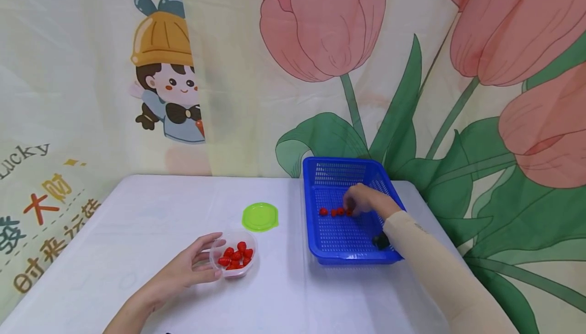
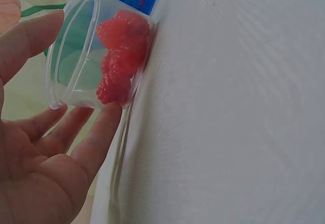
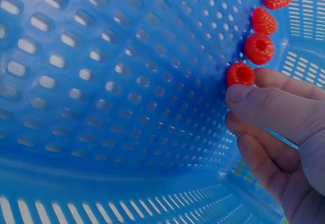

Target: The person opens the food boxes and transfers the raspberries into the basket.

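Note:
A clear plastic tub (image 1: 235,237) holding several red raspberries (image 2: 122,56) stands on the table. My left hand (image 1: 197,262) grips its side, with the thumb near the rim and the fingers spread around the wall. Inside the blue basket (image 1: 354,261), my right hand (image 1: 362,200) pinches a raspberry (image 3: 240,73) between thumb and index finger. That berry is at the near end of a short row, with other raspberries (image 3: 259,49) lined up beyond it on the basket floor. Part of the pinched berry is hidden by the thumb.
A green lid (image 1: 260,217) lies on the white table (image 1: 183,207) between the tub and the basket. Beside the right sleeve, a small dark object (image 1: 380,241) shows at the basket's right side. A printed curtain (image 1: 233,69) hangs behind the table.

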A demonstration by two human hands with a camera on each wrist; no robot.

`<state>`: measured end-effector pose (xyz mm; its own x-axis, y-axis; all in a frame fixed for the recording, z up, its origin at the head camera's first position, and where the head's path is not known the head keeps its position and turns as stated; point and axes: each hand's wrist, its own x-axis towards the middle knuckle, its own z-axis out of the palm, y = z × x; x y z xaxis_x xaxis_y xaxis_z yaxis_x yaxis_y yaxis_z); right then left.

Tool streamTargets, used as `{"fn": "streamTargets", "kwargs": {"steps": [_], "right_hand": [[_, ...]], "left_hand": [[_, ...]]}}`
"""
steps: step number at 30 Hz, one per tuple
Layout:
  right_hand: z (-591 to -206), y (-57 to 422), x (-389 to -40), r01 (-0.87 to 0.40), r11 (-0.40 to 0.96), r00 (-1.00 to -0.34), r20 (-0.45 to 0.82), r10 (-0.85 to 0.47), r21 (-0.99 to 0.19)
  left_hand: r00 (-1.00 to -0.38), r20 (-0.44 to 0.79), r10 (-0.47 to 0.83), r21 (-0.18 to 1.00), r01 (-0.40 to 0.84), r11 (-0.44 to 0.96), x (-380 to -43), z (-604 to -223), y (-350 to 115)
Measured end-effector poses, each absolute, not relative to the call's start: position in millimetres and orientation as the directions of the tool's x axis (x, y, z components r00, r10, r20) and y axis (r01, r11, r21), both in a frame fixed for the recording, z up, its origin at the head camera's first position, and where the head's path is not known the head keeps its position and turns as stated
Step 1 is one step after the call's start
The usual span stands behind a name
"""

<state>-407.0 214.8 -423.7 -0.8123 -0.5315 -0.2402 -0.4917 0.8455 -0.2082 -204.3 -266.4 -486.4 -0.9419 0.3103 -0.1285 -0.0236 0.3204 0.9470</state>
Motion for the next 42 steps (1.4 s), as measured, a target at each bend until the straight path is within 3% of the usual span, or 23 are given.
{"fn": "streamTargets", "kwargs": {"steps": [7,14,22,30,42], "right_hand": [[-407.2,218.5,-403.5,-0.497,0.839,-0.817,-0.208,-0.538,-0.221],[-378.3,207.5,-387.5,-0.608,0.749,-0.761,-0.076,-0.644,-0.261],[-347.1,164.7,-345.9,-0.695,0.648,-0.699,0.082,-0.710,-0.310],[-345.4,110.7,-307.4,-0.703,0.604,-0.680,0.105,-0.726,-0.374],[-365.1,45.3,-279.8,-0.692,0.563,-0.650,0.050,-0.759,-0.451]], "left_hand": [[-0.942,-0.139,0.306,0.944,-0.033,0.327,-205.2,-485.4,-264.9],[-0.941,-0.147,0.306,0.943,-0.040,0.330,-204.6,-483.6,-263.4],[-0.940,-0.133,0.313,0.946,-0.026,0.322,-204.4,-480.7,-263.6],[-0.941,-0.139,0.309,0.946,-0.034,0.323,-203.7,-482.9,-263.8],[-0.938,-0.119,0.326,0.951,-0.013,0.310,-203.6,-482.5,-264.7]]}}
